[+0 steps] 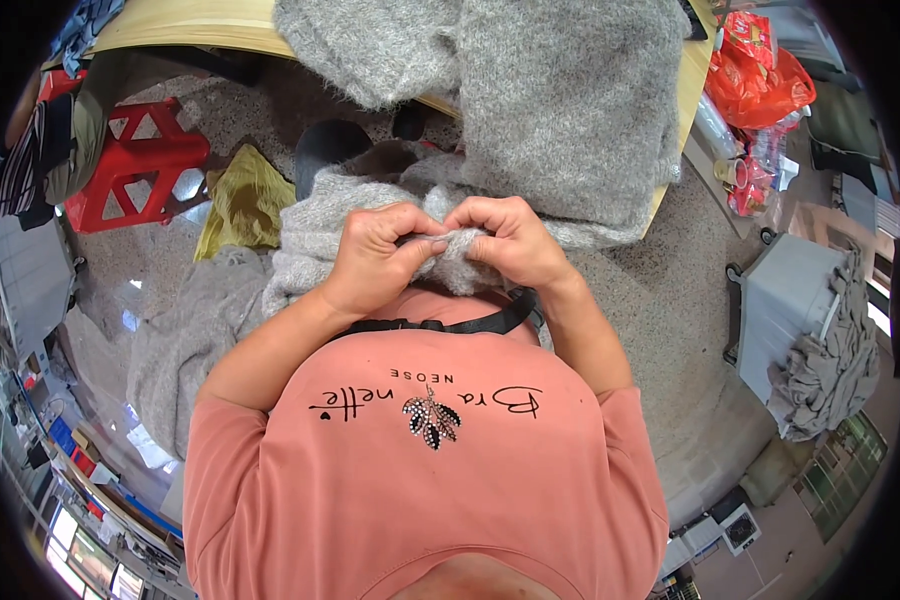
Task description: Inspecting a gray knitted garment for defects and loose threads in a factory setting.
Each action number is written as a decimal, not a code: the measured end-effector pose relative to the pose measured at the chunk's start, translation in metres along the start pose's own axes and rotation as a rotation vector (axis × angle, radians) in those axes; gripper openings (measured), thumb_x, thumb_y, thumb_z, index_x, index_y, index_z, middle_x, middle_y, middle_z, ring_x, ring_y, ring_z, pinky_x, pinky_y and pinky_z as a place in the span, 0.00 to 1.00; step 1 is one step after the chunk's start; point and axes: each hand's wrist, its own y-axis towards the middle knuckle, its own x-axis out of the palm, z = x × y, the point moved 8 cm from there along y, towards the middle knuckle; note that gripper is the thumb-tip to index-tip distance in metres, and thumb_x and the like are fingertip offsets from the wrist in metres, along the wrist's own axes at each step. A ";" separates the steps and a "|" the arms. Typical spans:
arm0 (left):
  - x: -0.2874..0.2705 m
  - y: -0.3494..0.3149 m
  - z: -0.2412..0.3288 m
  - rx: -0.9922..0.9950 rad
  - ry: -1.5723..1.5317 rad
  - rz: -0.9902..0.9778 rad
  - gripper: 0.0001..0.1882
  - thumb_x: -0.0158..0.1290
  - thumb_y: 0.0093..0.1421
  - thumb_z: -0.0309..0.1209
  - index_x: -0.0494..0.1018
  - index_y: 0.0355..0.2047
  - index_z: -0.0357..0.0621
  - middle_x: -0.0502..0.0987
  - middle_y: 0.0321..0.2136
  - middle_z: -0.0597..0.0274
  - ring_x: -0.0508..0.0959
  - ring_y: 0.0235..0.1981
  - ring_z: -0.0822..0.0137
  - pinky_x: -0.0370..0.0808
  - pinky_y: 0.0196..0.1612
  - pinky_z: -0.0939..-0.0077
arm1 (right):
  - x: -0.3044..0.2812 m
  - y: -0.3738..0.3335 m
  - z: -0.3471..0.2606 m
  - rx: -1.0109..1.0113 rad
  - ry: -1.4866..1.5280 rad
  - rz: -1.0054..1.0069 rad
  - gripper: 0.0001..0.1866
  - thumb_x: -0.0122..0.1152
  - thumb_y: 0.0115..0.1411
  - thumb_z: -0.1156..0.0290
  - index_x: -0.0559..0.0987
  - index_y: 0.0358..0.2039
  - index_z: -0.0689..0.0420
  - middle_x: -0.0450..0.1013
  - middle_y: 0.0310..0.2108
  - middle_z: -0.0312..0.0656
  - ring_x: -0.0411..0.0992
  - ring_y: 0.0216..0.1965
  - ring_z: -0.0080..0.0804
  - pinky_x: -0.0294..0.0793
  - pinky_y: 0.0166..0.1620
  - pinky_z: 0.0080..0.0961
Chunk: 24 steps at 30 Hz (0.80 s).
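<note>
A light grey, fuzzy knitted garment lies gathered over my lap. My left hand is closed, thumb and forefinger pinching the knit near its middle. A thin, dark, needle-like sliver shows at those fingertips, too small to name for certain. Close beside it, my right hand pinches a bunched fold of the same garment between thumb and fingers. The fingertips of both hands almost meet. Just beyond them, a larger piece of grey knitwear covers part of the wooden table and hangs over its near edge.
A red plastic stool and a yellow sack stand on the left, by more grey knitwear. To the right are a red plastic bag and a wheeled bin with grey fabric over its side. Another person's striped clothing shows far left.
</note>
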 end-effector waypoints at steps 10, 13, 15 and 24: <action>-0.004 0.000 0.012 0.212 0.143 0.113 0.05 0.57 0.44 0.16 0.74 0.23 0.37 0.75 0.20 0.56 0.76 0.21 0.63 0.71 0.24 0.75 | 0.005 -0.017 -0.031 -0.395 -0.416 0.343 0.02 0.52 0.44 0.80 0.72 0.21 0.63 0.67 0.18 0.50 0.68 0.20 0.48 0.65 0.23 0.35; -0.001 -0.003 0.027 0.354 0.242 0.142 0.07 0.56 0.44 0.15 0.74 0.25 0.37 0.75 0.21 0.55 0.76 0.20 0.60 0.72 0.23 0.73 | 0.007 -0.022 -0.036 -0.454 -0.478 0.451 0.03 0.53 0.41 0.79 0.69 0.18 0.62 0.65 0.16 0.48 0.66 0.19 0.47 0.64 0.21 0.36; 0.002 -0.008 0.036 0.451 0.298 0.167 0.07 0.55 0.45 0.15 0.73 0.26 0.37 0.75 0.21 0.55 0.75 0.20 0.59 0.72 0.24 0.72 | 0.010 -0.024 -0.039 -0.487 -0.593 0.516 0.03 0.54 0.41 0.79 0.69 0.18 0.61 0.65 0.17 0.47 0.66 0.18 0.46 0.64 0.21 0.36; -0.032 0.000 -0.023 -0.149 0.259 0.012 0.05 0.59 0.48 0.25 0.75 0.25 0.36 0.75 0.18 0.59 0.73 0.18 0.72 0.69 0.23 0.78 | -0.029 -0.027 -0.030 -0.386 -0.702 0.640 0.05 0.55 0.41 0.76 0.72 0.22 0.60 0.67 0.19 0.46 0.68 0.20 0.45 0.67 0.23 0.36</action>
